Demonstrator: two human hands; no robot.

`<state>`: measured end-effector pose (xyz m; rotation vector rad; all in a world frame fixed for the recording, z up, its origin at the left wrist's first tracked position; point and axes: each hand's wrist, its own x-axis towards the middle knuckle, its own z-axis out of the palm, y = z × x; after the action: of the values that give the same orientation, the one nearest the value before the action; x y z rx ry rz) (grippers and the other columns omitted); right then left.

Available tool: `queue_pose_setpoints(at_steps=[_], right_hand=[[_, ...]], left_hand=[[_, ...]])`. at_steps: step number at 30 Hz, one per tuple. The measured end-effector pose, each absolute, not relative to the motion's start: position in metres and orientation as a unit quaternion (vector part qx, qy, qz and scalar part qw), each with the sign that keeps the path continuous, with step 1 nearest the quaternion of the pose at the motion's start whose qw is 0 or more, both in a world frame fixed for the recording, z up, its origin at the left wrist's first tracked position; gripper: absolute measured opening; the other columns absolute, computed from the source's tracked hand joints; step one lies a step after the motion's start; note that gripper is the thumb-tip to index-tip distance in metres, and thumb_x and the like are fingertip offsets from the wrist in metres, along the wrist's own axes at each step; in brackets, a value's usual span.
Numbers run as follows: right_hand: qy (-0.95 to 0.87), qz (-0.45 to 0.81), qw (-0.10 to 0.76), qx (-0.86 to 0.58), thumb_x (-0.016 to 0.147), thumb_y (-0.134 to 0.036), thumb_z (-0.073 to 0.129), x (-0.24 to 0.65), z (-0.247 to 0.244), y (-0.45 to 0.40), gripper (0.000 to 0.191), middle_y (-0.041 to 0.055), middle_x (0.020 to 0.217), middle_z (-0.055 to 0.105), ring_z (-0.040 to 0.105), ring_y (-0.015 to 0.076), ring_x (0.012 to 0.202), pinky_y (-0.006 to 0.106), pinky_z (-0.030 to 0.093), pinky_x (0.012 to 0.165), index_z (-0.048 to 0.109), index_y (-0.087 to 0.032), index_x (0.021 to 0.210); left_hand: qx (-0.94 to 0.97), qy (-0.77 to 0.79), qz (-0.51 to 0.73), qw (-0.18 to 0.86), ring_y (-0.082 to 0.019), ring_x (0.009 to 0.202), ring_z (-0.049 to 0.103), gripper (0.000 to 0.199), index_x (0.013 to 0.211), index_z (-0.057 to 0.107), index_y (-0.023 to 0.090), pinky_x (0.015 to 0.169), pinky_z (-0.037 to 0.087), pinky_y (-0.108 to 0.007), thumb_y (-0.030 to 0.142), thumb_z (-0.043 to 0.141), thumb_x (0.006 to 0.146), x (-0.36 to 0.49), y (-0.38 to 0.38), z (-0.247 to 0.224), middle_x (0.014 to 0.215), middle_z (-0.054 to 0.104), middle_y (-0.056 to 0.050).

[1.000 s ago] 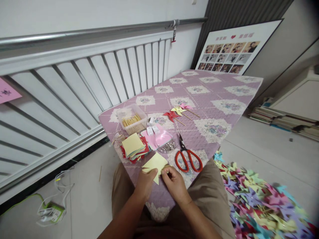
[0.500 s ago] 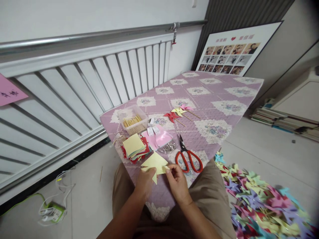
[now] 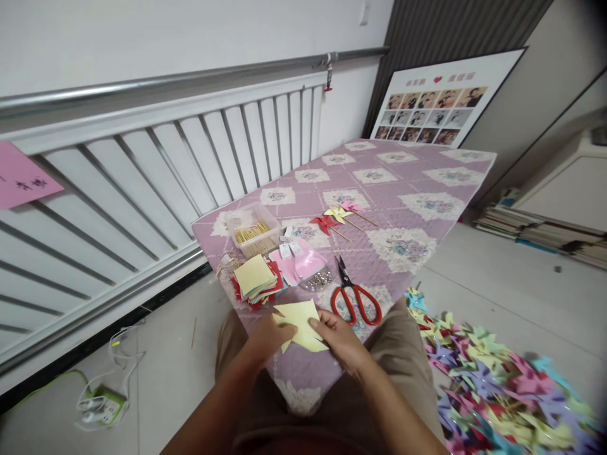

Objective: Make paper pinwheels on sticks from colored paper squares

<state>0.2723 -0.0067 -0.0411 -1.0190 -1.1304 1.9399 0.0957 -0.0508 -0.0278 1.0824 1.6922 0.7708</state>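
A pale yellow paper square [image 3: 303,319] with slits cut in from its corners is held just above the near end of the table. My left hand [image 3: 270,335] pinches its left side, thumb on top. At the right edge, my right hand [image 3: 339,335] grips the same sheet between thumb and fingers. Red-handled scissors [image 3: 353,294] lie to the right of the sheet, blades pointing away. Beyond the left hand sits a stack of coloured paper squares [image 3: 256,278], yellow on top. Small metal pins [image 3: 321,278] lie in a clear bag beside pink packaging [image 3: 301,259].
A clear plastic box [image 3: 253,230] holds thin wooden sticks. Three finished paper pinwheels [image 3: 336,216] lie mid-table on the purple floral cloth [image 3: 374,177]. Many pinwheels [image 3: 497,385] are heaped on the floor at right. A radiator [image 3: 190,151] runs along the left; a power strip [image 3: 107,404] lies below.
The yellow sheet has been turned between my hands, so a straight edge now faces away instead of a corner. My right hand's grip has shifted along its edge.
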Motion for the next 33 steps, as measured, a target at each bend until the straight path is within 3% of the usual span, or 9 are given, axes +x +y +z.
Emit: queue_pose_setpoints(at_steps=[7,17,21,27,33], right_hand=[[-0.410,0.780,0.274,-0.387,0.064,-0.045,0.081,0.267,-0.021,-0.017,0.047,0.0038,0.083,0.077,0.065,0.0151,0.063,0.025,0.048,0.060,0.074,-0.018,0.101],[-0.432,0.725,0.316,-0.434,0.066,-0.028,0.072,0.259,-0.021,-0.024,0.030,0.0020,0.081,0.078,0.065,0.0181,0.058,0.027,0.048,0.055,0.076,-0.019,0.095],[-0.422,0.716,0.331,-0.446,0.066,-0.027,0.071,0.257,-0.023,-0.026,0.029,0.0022,0.079,0.078,0.068,0.0209,0.061,0.029,0.050,0.057,0.076,-0.019,0.094],[-0.365,0.710,0.397,-0.453,0.069,-0.032,0.072,0.254,-0.033,-0.024,0.026,0.0042,0.082,0.079,0.069,0.0223,0.063,0.030,0.051,0.057,0.073,-0.019,0.090],[-0.334,0.693,0.463,-0.440,0.070,-0.039,0.073,0.247,-0.044,-0.022,0.031,0.0078,0.083,0.078,0.069,0.0231,0.063,0.031,0.052,0.056,0.071,-0.015,0.091]], left_hand=[[0.520,0.698,0.263,0.417,-0.017,0.065,0.058,0.013,0.077,0.063,0.017,0.059,0.041,-0.026,0.022,0.058,0.067,0.099,-0.049,-0.006,0.073,0.069,-0.003],[0.566,0.687,0.252,0.379,-0.016,0.056,0.051,0.006,0.064,0.063,0.016,0.055,0.035,-0.027,0.020,0.059,0.064,0.101,-0.048,0.009,0.062,0.063,-0.003],[0.538,0.653,0.302,0.440,-0.016,0.058,0.052,0.008,0.067,0.067,0.017,0.057,0.037,-0.027,0.021,0.060,0.065,0.099,-0.049,0.008,0.064,0.065,-0.002],[0.289,0.627,0.476,0.545,-0.015,0.072,0.057,0.037,0.096,0.062,0.019,0.056,0.039,-0.023,0.042,0.068,0.068,0.105,-0.055,-0.010,0.087,0.065,-0.003],[0.174,0.547,0.537,0.618,-0.012,0.068,0.056,0.058,0.092,0.056,0.016,0.057,0.041,-0.023,0.060,0.074,0.059,0.133,-0.073,-0.034,0.079,0.062,-0.002]])
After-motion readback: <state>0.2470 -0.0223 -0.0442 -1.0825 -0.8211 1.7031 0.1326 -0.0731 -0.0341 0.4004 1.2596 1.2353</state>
